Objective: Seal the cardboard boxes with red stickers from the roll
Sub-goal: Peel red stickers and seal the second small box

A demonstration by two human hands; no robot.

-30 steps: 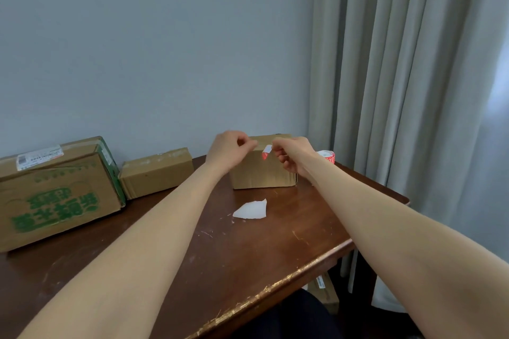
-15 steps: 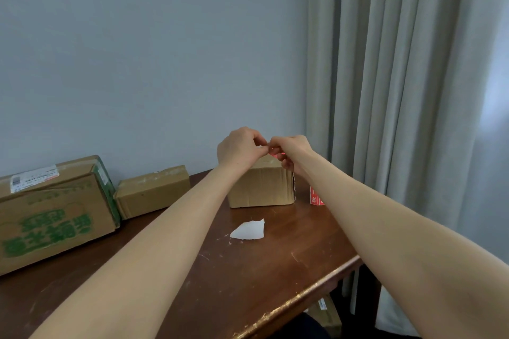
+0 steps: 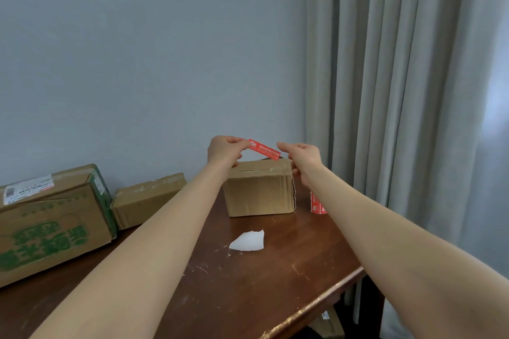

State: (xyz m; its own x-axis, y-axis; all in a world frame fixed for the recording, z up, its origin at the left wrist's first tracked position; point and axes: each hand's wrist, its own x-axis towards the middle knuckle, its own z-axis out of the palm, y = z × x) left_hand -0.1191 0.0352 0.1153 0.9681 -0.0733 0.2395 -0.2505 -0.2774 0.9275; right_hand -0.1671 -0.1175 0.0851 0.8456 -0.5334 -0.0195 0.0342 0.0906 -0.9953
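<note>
A red sticker (image 3: 264, 149) with white print is stretched flat in the air just above a small cardboard box (image 3: 259, 191) at the back of the wooden table (image 3: 248, 289). My left hand (image 3: 224, 149) pinches the sticker's left end and my right hand (image 3: 301, 157) pinches its right end. The box's top flaps lie closed with a slit showing along the seam. The red sticker roll (image 3: 316, 203) stands right of the box, partly hidden behind my right forearm.
A torn white backing paper (image 3: 248, 241) lies on the table in front of the box. A flat brown box (image 3: 146, 199) and a large box with green print (image 3: 52, 221) sit at the left by the wall. Curtains (image 3: 399, 91) hang at the right past the table edge.
My hands were close together picking at the sticker over the box; they have since drawn apart, and the red sticker is now peeled and held out full length between them.
</note>
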